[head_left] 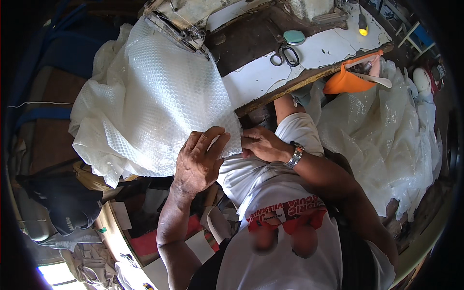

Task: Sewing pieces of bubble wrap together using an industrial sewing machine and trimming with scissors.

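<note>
A wide sheet of bubble wrap (159,92) drapes from under the sewing machine's head (181,31) down over the table's near edge toward my lap. At its lower right corner, my left hand (200,157) has its fingers bent over the wrap, gripping it near the edge. My right hand (263,144), with a wristwatch (296,154) on its wrist, pinches the sheet's right edge close beside the left. The wrap and the hand itself hide that hand's fingertips. Both hands are just above my white-clothed thighs.
On the worn white tabletop (251,79) lie dark-handled scissors (284,55), a green oval piece (294,37) and a yellow-tipped screwdriver (362,25). An orange pouch (350,81) hangs at the table edge. More clear plastic wrap (377,135) is heaped at right. An open drawer (118,227) stands lower left.
</note>
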### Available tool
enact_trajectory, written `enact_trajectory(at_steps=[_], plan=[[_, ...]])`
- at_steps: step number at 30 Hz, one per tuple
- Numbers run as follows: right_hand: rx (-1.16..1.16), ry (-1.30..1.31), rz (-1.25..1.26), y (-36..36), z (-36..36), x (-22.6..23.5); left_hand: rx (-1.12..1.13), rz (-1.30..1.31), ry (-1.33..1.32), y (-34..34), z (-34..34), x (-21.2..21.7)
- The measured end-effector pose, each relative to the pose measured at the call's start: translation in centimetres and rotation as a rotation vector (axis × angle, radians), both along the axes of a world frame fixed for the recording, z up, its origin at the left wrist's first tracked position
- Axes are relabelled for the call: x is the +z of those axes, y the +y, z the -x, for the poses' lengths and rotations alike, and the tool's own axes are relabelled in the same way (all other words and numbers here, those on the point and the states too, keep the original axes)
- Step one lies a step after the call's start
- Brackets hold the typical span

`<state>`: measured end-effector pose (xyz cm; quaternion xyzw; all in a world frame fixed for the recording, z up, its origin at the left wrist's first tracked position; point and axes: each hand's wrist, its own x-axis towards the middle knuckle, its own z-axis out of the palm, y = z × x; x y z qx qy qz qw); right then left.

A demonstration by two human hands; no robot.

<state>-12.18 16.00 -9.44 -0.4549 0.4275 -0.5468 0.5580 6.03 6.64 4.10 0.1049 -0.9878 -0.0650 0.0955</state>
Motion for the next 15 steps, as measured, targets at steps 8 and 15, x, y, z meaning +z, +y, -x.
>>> enact_trajectory(at_steps=[8, 15], plan=[[0.067, 0.01, -0.06, 0.1, 0.4, -0.6, 0.079, 0.162, -0.062, 1.4, -0.8, -1.9], [0.118, -0.03, -0.1, -0.2, 0.8, 0.2, 0.045, 0.173, 0.013, 0.6, -0.6, -4.1]])
